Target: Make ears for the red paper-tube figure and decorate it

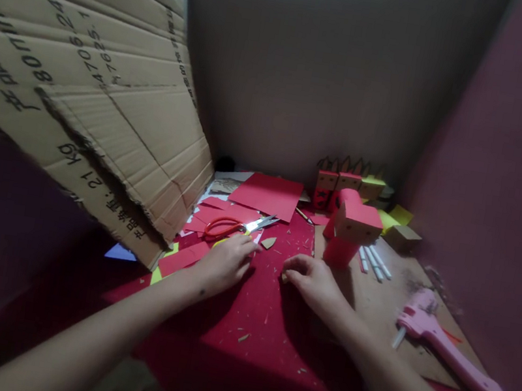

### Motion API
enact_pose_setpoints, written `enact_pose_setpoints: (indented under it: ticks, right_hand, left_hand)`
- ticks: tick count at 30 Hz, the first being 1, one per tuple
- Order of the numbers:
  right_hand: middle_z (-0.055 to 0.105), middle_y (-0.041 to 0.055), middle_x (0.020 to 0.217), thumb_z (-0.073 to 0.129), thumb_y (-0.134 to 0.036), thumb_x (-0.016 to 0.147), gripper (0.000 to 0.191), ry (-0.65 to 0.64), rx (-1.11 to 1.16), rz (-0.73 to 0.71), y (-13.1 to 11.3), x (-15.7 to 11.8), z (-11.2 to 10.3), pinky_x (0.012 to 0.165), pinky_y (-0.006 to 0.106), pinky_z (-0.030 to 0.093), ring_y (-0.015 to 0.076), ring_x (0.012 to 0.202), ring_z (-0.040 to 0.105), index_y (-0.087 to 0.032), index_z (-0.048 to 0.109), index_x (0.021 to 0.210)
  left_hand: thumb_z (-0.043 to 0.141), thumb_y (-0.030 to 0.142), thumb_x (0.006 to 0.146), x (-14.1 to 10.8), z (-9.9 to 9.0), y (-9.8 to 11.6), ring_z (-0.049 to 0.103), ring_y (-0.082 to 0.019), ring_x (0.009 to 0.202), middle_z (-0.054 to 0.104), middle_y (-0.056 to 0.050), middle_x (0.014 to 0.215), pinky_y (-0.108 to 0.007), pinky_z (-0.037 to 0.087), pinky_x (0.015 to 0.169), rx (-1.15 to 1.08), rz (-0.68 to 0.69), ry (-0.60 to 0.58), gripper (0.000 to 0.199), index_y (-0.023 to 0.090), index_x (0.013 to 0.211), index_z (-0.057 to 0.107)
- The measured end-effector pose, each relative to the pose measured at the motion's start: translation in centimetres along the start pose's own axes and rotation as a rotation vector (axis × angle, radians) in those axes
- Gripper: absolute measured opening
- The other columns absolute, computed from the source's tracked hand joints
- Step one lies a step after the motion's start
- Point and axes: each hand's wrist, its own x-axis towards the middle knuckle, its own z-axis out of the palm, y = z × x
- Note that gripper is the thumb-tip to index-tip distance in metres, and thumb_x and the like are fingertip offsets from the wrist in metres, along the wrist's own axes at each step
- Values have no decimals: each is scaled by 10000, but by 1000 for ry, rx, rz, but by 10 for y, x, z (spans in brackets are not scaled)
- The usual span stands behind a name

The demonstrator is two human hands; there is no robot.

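Observation:
My left hand [231, 258] rests over the red cloth with its fingers loosely stretched and nothing visible in them. Just beyond its fingertips lies a small leaf-shaped cardboard piece [268, 242]. Behind that hand are scissors [226, 228] with orange-red handles, their blades spread and pointing right. My right hand [305, 274] pinches a small piece of cardboard [284, 278] low over the cloth, mostly hidden by the fingers. Close to the right hand, a figure of red paper and cardboard [352, 226] with a box-shaped head stands upright on a cardboard sheet [391, 279].
A pink glue gun [445, 344] lies on the sheet at right, near several white sticks [376, 263]. More box-headed figures [337, 184] stand at the back. Red paper [268, 195] covers the back left. A large cardboard panel [111, 79] leans in from the left.

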Motion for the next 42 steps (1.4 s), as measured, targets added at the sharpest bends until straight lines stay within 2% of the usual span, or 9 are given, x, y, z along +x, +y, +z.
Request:
enact_pose_setpoints:
  ticks: [4, 9, 12, 16, 21, 25, 29, 36, 42]
  right_hand:
    - [635, 51, 879, 592, -170, 847, 76, 51, -185, -97, -1, -7, -2, 760, 358, 484, 174, 797, 601, -144, 647, 893]
    - [590, 98, 873, 544, 0, 743, 215, 64, -299, -196, 3, -15, -4, 736, 344, 429, 214, 804, 554, -136, 656, 868]
    - [592, 91, 832, 521, -13, 768, 182, 66, -305, -221, 6, -15, -4, 718, 341, 427, 214, 780, 551, -140, 642, 817]
    - [633, 57, 799, 564, -40, 781, 136, 73, -238, -228, 6, -12, -6, 689, 285, 451, 175, 742, 579, -155, 621, 826]
    - [628, 30, 786, 590, -69, 796, 109, 45, -214, -264, 7, -11, -8, 672, 259, 454, 156, 736, 567, -175, 604, 816]
    - [577, 50, 800, 572, -69, 800, 137, 31, -279, -317, 10, -12, -6, 725, 323, 425, 200, 807, 502, -186, 605, 736]
    - [585, 67, 834, 524, -47, 802, 154, 37, -305, -311, 12, -14, -8, 747, 363, 426, 208, 805, 484, -175, 591, 856]
    - [564, 91, 855, 523, -129, 848, 183, 15, -323, -310, 18, -14, -10, 734, 370, 449, 229, 832, 507, -175, 675, 939]
    - [632, 102, 898, 491, -72, 855, 258, 45, -307, -316, 19, -12, -15, 771, 375, 464, 228, 867, 533, -135, 639, 1056]
  left_hand:
    - [482, 72, 810, 50, 13, -18, 523, -240, 973, 617, -92, 1091, -385, 435, 851, 41, 56, -93, 321, 190, 1087, 595]
    - [500, 75, 785, 71, 22, -21, 504, -296, 1020, 592, -122, 1075, -412, 412, 796, 88, 104, -200, 355, 206, 1101, 597]
    - [447, 134, 843, 69, 23, -19, 522, -277, 930, 576, -135, 983, -402, 403, 763, 104, 114, -211, 232, 169, 989, 623]
    - [381, 193, 898, 58, 22, -17, 514, -244, 859, 563, -121, 913, -386, 388, 755, 75, 125, -209, 237, 151, 916, 613]
    - [513, 233, 841, 39, 18, -9, 522, -181, 828, 567, -46, 914, -310, 393, 761, -78, 174, -255, 121, 195, 935, 579]
    - [589, 282, 809, 31, 10, -5, 538, -177, 863, 590, -27, 951, -281, 417, 740, -256, 110, -294, 415, 194, 1193, 458]
    - [702, 298, 725, 31, -4, -6, 526, -186, 850, 591, -13, 940, -286, 410, 715, -422, 0, -405, 646, 204, 1286, 395]
    - [681, 333, 762, 32, 2, -13, 466, -157, 747, 551, 7, 819, -264, 345, 630, -363, 39, -366, 245, 185, 885, 528]
    - [647, 147, 769, 31, 9, -11, 476, -143, 787, 542, 1, 856, -257, 375, 686, -481, 98, -353, 172, 182, 905, 549]
